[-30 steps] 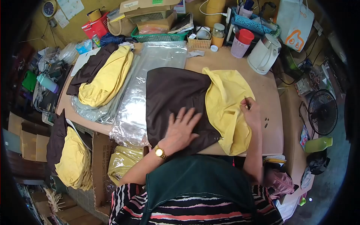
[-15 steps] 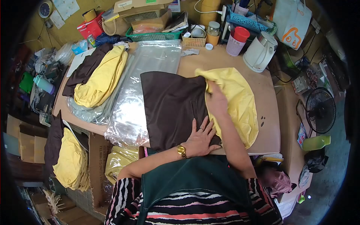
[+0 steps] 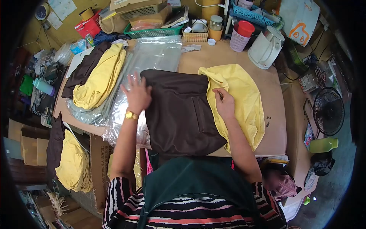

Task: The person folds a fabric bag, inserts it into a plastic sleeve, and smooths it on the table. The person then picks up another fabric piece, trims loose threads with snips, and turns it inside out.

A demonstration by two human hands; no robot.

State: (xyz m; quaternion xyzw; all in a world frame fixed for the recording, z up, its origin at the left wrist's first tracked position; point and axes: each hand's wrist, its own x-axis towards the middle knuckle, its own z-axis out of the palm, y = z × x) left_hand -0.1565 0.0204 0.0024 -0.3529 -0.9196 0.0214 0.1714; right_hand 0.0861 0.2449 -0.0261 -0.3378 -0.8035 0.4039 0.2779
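Observation:
A dark brown fabric piece (image 3: 173, 110) with a stitched slit like a pocket opening lies flat in front of me. Yellow fabric (image 3: 244, 99) adjoins its right side, rounded and slightly wrinkled. My left hand (image 3: 138, 94) is open, fingers spread, at the upper left edge of the brown fabric and over the clear plastic bags (image 3: 158, 53). My right hand (image 3: 225, 104) is closed above the yellow fabric near the seam. A small dark bit shows between its fingers, too small to name.
Folded brown and yellow pieces (image 3: 101, 76) lie at left on more plastic. Another yellow stack (image 3: 72, 164) hangs lower left. A white kettle (image 3: 265, 47), a pink cup (image 3: 240, 36) and a green basket (image 3: 154, 32) line the back. A black fan (image 3: 328, 110) stands right.
My left hand has lifted off the lower brown fabric and moved up and left, fingers spread. My right hand has come down slightly from the top of the seam. The brown fabric lies flatter.

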